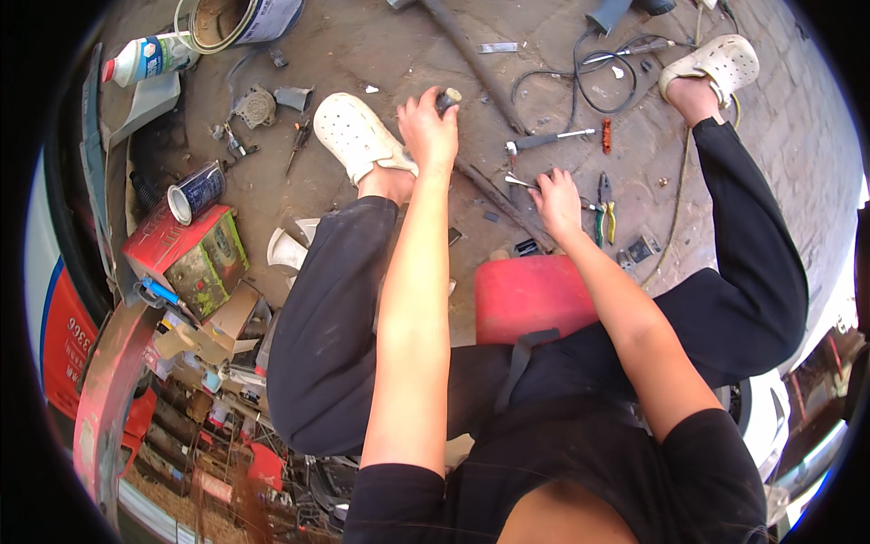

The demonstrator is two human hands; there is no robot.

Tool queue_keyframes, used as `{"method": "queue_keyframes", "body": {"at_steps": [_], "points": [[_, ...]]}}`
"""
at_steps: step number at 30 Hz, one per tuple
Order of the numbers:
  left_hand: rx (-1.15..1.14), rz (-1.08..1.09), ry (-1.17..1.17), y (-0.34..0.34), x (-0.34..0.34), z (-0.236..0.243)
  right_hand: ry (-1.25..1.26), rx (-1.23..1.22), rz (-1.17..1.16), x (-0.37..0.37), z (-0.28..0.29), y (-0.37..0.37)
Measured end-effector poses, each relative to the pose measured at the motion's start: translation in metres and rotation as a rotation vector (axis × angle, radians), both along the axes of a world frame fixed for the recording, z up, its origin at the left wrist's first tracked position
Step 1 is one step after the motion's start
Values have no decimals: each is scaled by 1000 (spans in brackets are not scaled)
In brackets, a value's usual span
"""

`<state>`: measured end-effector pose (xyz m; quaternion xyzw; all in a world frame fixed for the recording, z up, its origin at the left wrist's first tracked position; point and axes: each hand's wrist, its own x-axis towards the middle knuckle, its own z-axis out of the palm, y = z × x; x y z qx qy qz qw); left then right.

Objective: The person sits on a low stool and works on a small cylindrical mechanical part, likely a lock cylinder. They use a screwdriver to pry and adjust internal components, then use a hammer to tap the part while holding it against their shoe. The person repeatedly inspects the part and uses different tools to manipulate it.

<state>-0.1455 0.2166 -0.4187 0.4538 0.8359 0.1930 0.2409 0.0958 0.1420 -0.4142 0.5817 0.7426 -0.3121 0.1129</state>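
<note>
My left hand (428, 131) is out beside my left shoe, its fingers closed round a short dark cylinder with a tan end (449, 99). The rest of that piece is hidden by the hand. Lower and to the right, my right hand (556, 205) pinches a thin metal tool (520, 182) whose bright, flattened tip points left. Just beyond it lies a ratchet-like tool (550, 141) with a dark grip and shiny shaft. Right of this hand are pliers with green and yellow handles (605, 210). A small red piece (606, 136) lies farther out.
A red box (530, 299) stands between my legs. A long dark bar (476, 63) crosses the ground. Black cable (580, 86) coils at the far right. To the left are a tin can (197, 192) on a red carton (177, 238), a bottle (149, 59) and a bucket (263, 20).
</note>
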Motion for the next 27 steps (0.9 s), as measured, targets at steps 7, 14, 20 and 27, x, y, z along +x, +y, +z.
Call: {"method": "queue_keyframes", "body": {"at_steps": [7,14,20,27], "points": [[25,208,120,-5,-8,-1,298,356,-122,-50,47,51],[-88,261,-587,-70,57,44,903,-412,-923,-107,47,91],[64,835,-994,-76,31,55,324,-78,-204,-101,-1,21],[47,686,-743,-21,-5,58,133,-257,-16,-101,-19,14]]}}
